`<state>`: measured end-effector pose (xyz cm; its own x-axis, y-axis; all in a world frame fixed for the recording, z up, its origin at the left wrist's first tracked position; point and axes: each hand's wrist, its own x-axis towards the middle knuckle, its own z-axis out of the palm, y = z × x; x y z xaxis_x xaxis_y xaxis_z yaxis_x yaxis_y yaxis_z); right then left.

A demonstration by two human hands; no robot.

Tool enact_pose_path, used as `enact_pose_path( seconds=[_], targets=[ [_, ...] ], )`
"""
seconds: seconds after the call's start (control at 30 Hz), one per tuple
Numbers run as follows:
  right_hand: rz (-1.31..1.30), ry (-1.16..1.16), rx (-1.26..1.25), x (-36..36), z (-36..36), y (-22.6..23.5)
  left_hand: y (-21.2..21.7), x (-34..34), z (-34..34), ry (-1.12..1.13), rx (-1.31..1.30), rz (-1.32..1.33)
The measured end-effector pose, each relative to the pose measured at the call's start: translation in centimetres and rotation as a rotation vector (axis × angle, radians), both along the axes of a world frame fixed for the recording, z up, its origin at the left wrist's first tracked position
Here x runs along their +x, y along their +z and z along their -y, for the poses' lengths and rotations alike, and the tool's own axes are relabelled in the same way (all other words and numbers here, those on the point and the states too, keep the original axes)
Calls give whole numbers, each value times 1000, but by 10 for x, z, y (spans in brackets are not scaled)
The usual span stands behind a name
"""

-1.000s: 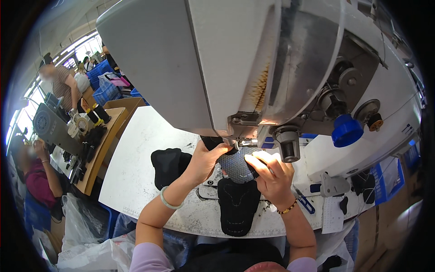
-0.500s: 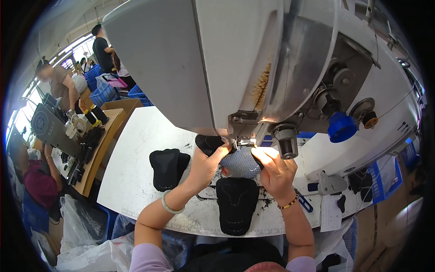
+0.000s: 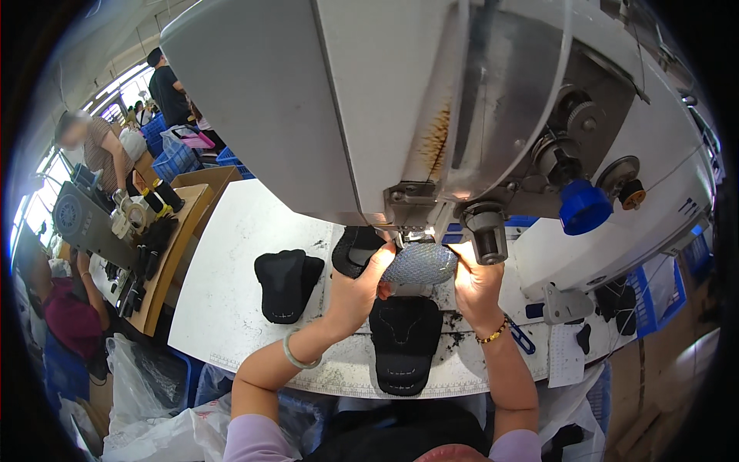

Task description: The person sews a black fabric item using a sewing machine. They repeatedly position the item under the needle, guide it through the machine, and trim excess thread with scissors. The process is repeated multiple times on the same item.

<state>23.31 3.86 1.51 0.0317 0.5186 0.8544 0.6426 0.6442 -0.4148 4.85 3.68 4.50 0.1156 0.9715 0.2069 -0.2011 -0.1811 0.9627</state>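
Observation:
Under the needle area of a large sewing machine point(image 3: 412, 231), both my hands grip a shoe upper point(image 3: 422, 263) with grey mesh and black parts. My left hand point(image 3: 360, 286) is closed on its left side, thumb on top, beside the black padded part. My right hand point(image 3: 479, 285) pinches the right edge of the grey mesh; its fingertips are partly hidden. Just below, a stack of black shoe-tongue-shaped pieces point(image 3: 405, 346) lies at the table's front edge. A second black stack point(image 3: 283, 286) rests to the left.
Dark lint dots the white table point(image 3: 219, 269). Blue-handled snips point(image 3: 522, 336) and a paper sheet point(image 3: 566, 356) lie at the right. A blue crate point(image 3: 658, 304) stands beyond the right edge. Co-workers sit and stand at the left, by another sewing machine point(image 3: 88, 219).
The shoe upper has turned under the needle, its mesh shifting right. My right hand has moved slightly right and changed its hold. The black stacks stay put.

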Motion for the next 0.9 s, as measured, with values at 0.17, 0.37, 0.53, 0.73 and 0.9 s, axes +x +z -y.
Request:
enact_pose_path(
  seconds=[0.17,0.37,0.53,0.73,0.9],
  targets=[
    [-187,84,-101,0,-7,-7,3,9,9,59,28,5],
    [-395,227,-165,-4,-16,-12,-2,10,10,100,-40,9],
    [-421,252,-241,-4,-19,-15,-12,-22,3,-195,-180,188],
    [-338,95,-181,-6,-16,-6,14,-24,-33,-113,-321,-10],
    [58,-116,355,-4,1,-14,-2,-29,-33,-261,-286,195]
  ],
)
